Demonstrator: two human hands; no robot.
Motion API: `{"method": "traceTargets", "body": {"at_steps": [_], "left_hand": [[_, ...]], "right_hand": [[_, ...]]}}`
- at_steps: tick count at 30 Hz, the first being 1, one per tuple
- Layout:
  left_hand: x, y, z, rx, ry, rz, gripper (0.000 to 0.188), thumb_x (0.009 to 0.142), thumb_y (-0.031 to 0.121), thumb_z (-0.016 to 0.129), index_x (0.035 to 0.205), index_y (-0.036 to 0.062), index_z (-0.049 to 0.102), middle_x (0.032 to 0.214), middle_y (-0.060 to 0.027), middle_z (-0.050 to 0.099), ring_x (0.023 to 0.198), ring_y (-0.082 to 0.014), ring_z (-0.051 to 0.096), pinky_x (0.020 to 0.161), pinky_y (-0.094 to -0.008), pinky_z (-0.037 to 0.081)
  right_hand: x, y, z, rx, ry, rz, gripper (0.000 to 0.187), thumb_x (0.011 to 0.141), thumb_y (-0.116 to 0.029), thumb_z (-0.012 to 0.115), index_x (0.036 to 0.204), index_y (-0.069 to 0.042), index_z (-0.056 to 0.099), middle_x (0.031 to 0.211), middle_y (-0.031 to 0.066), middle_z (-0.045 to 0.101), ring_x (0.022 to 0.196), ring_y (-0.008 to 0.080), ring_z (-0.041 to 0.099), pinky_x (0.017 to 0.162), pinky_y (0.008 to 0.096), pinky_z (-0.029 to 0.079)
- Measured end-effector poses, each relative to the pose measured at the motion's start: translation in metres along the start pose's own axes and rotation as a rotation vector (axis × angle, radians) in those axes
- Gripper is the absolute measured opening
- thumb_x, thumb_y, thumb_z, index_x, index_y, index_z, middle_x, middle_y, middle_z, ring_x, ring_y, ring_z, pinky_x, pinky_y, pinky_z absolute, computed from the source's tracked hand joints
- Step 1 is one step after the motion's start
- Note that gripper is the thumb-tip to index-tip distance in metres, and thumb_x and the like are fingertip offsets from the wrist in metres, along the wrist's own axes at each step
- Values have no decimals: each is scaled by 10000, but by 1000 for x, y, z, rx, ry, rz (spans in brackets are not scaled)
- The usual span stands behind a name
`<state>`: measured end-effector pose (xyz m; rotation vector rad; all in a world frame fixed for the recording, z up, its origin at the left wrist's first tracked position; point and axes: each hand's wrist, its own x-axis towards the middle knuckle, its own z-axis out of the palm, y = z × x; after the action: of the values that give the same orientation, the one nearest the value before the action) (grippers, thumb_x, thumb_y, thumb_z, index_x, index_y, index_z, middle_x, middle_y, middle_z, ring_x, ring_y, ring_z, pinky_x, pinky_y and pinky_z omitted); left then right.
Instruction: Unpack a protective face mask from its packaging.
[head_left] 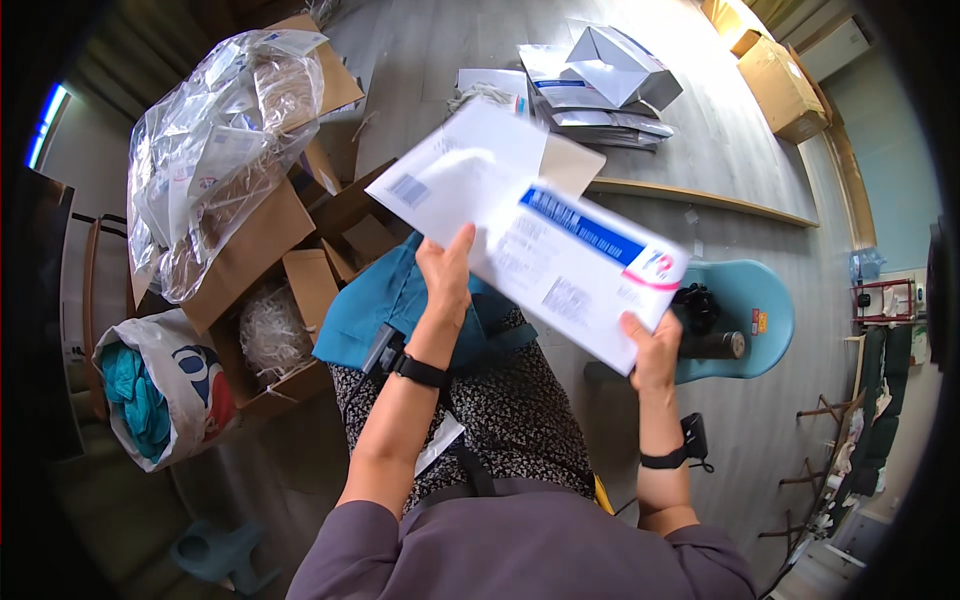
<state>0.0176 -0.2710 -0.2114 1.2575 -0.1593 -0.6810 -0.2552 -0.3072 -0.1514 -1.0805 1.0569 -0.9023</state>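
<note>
Over my lap I hold a white cardboard mailing envelope, its blue-banded panel point(590, 265) bearing a red mark. My right hand point(655, 350) is closed on its lower right corner, thumb on top. My left hand point(445, 272) grips the lower edge near the middle, where a plain white panel point(455, 165) with a barcode slants up to the left. Whether the two panels are one unfolded envelope or two overlapping ones, I cannot tell. A beige flap point(572, 165) shows behind them. A teal cloth point(375, 305) lies across my lap below my left hand.
Similar envelopes point(600, 85) lie stacked on the floor ahead. Left are cardboard boxes point(250, 250), a clear plastic bag point(225, 150) of envelopes and a white bag point(165, 400) with teal cloth. Right stands a teal stool point(755, 310) holding a dark cylinder point(715, 345); a wooden strip point(710, 202) lies beyond.
</note>
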Motion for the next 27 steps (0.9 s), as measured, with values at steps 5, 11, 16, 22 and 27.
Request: {"method": "traceTargets", "body": {"at_steps": [5,11,16,22,27], "left_hand": [[19,83,33,-92,-462,80,463,968,283,586,1318,-3,486,1171,-144,630,1017,-185,624,880,-295,503],[59,47,-107,1412,-319,389,774,766,516,731,1319,23,508,1218,-195,611,1194,-359,534,1006,-460,411],[-9,36,-141,1581,-396,313,812,661,470,796,1297,36,537,1316,-167,539,1292,-337,438,1088,-436,308],[-23,56,-147,1874,-178,230,914,638,460,815,1388,90,445,1400,-177,454,1355,-344,352,1095,-537,268],[-16,84,-181,1475,-287,83,1048,588,508,844,1432,86,386,1462,-184,377,1355,-376,339,1109,-508,294]], "right_hand": [[61,-62,-1,53,128,-308,406,882,-108,675,1214,70,524,1159,134,610,1005,188,594,902,316,463],[194,-116,3,196,274,-471,432,889,-107,667,1255,64,516,1211,129,590,1103,234,568,967,359,437],[263,-56,0,568,-273,-36,455,957,-290,571,1252,52,513,1311,177,541,1216,280,509,1020,378,414],[85,35,144,-523,-905,-267,547,797,-166,734,1299,-70,539,1262,117,598,1263,275,490,1030,394,398],[62,92,157,-804,-763,-606,192,752,8,640,923,-56,700,1038,81,695,1147,263,574,1006,387,418]]}}
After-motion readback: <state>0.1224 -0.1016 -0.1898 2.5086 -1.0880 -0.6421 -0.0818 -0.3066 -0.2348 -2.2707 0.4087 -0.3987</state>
